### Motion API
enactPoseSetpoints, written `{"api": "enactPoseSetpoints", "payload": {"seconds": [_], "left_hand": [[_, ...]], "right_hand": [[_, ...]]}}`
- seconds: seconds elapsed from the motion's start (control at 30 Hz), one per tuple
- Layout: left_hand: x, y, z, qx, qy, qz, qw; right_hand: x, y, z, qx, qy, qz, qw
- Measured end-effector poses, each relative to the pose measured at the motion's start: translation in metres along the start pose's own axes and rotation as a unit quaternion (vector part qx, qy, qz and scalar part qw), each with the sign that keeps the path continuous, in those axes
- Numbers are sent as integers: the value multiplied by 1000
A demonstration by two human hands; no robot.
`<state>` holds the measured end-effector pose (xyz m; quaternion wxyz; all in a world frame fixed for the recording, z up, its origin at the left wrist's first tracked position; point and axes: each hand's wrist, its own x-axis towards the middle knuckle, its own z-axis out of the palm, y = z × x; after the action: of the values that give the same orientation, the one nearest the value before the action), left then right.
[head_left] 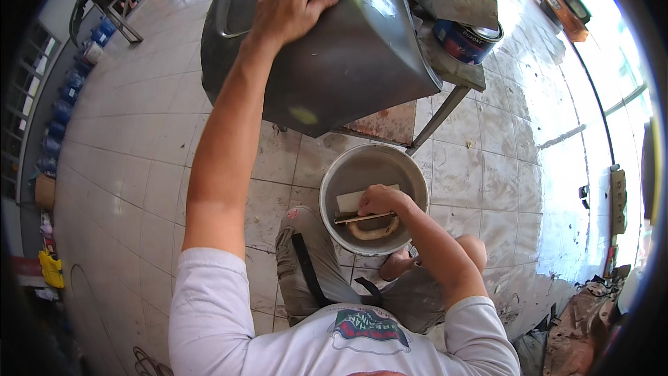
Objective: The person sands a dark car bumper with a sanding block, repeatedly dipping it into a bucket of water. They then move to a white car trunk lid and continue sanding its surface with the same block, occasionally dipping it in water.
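Observation:
My left hand (292, 3) lies flat with fingers stretched out on a dark grey car body panel (334, 63). The panel shows a few pale yellowish patches and rests on a metal-legged stand. Lower down, my right hand (381, 200) reaches into a round bucket (324, 198) of greyish water on the floor, its fingers closed and partly hidden. Around it in the bucket are a pale flat rectangular piece (348, 202), a thin straight-edged strip (363, 218) and a tan curved piece (376, 230). What the fingers grip cannot be made out.
Beside the panel, a dark blue can (465, 43) with a flat grey plate (465, 7) over it stands on a worn bench (459, 76). Blue bottles (62, 108) line the left wall. Scrap parts (577, 320) lie at lower right. The tiled floor looks wet on the right.

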<state>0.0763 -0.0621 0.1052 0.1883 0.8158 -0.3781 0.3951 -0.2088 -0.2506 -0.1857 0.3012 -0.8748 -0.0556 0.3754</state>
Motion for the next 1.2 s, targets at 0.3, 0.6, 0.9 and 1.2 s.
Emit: {"api": "enactPoseSetpoints", "payload": {"seconds": [0.3,0.6,0.9,1.2], "left_hand": [[4,17,3,20,-38,59,997],[3,15,-9,26,-80,27,996],[-103,29,2,56,-3,23,998],[6,-4,0,-20,-71,-21,997]], "right_hand": [[107,107,85,64,158,146,974],[69,84,25,355,99,95,925],[-115,-207,-233,41,387,-412,824],[-125,-127,-176,-142,528,-235,803]]}}
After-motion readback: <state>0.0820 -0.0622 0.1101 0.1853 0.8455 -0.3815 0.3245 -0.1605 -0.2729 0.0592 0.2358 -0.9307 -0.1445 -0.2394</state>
